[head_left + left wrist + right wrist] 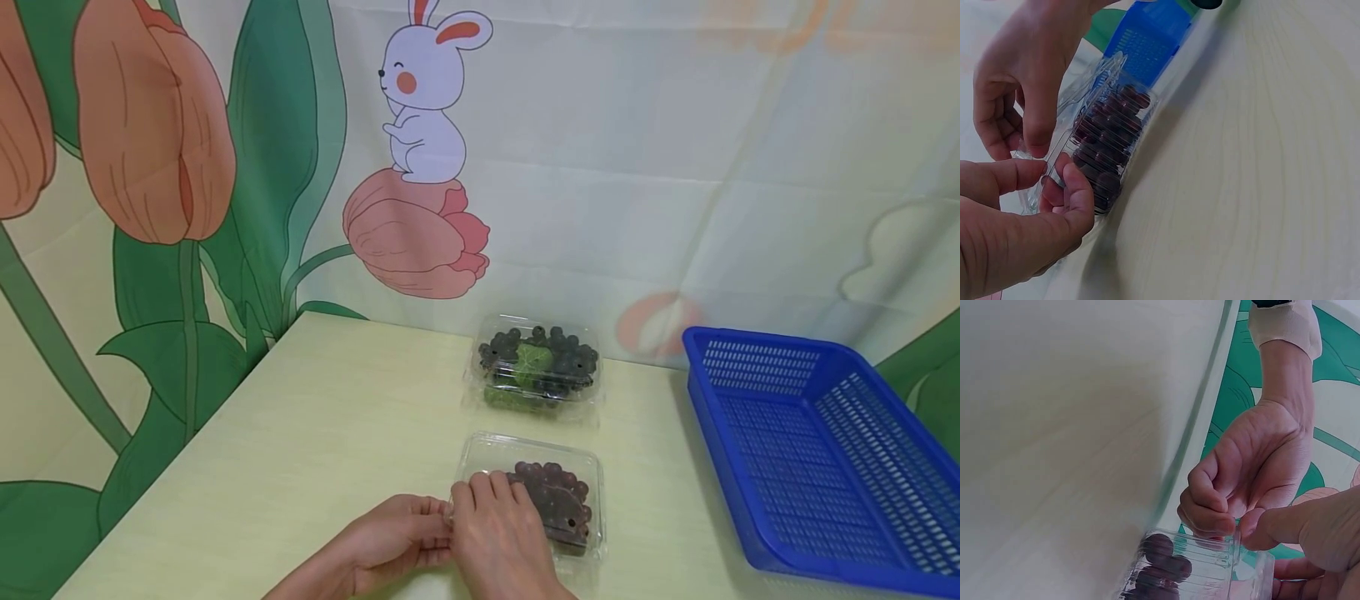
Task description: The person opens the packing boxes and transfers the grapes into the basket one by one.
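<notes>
A clear plastic box of dark red grapes (553, 500) lies near the table's front, its lid over the fruit. The left hand (397, 537) pinches the box's left rim between thumb and curled fingers; in the left wrist view that hand (1029, 231) is at lower left of the box (1107, 147). Over the lid's left part lies the right hand (501, 533), its thumb and fingers gripping the rim beside the left fingertips. The right wrist view has the left hand (1260, 462) and right hand (1329, 534) meeting at the box edge. Whether the rim is latched, I cannot tell.
Behind stands a second clear box with dark grapes and a green leaf (535, 362). An empty blue plastic basket (806, 450) stands at the right of the pale table (337, 400). A printed cloth with tulips and a rabbit (427, 108) hangs behind the table.
</notes>
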`<state>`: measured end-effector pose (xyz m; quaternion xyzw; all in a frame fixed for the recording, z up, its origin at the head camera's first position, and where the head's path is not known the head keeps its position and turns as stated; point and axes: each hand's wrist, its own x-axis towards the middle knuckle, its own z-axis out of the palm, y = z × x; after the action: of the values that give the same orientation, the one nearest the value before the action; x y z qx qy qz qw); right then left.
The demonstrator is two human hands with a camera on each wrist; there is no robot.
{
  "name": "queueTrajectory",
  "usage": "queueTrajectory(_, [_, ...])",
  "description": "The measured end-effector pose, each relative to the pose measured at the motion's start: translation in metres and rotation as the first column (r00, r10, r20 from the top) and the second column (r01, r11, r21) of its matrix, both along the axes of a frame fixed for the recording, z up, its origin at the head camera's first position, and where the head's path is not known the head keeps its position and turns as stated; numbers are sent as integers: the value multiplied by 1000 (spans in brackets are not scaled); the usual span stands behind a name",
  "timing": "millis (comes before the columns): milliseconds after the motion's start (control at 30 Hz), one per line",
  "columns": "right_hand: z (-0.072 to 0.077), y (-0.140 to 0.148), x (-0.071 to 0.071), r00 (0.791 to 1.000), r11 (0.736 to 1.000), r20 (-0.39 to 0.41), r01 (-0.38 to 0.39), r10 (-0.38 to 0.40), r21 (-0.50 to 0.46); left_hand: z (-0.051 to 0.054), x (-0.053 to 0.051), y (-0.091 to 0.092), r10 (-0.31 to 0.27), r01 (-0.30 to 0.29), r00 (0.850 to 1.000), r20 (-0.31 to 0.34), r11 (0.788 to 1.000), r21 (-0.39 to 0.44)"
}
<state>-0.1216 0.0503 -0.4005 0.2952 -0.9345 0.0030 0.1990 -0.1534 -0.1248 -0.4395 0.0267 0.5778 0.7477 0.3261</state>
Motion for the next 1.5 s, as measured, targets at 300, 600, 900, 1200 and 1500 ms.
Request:
queueTrajectory(300, [-3, 2, -1, 997, 998, -69, 15, -18, -57, 1, 1, 0, 6, -6, 1000, -6, 1000, 5])
queueTrajectory(600, [1, 2, 2, 998, 1000, -62, 17, -16, 14, 4, 2, 2, 15, -16, 1000, -9, 999, -36])
queueTrajectory(900, [1, 3, 4, 991, 998, -133, 31, -23, 59, 10, 5, 6, 44, -45, 999, -6, 994, -100])
queueTrajectory(1200, [-1, 4, 3, 990, 994, -142, 30, -14, 109, 10, 5, 8, 58, -60, 998, -25, 993, -105])
queueTrajectory(1500, [-5, 10, 2, 989, 998, -147, 14, -5, 58, 9, 4, 10, 69, -73, 997, -43, 990, -118])
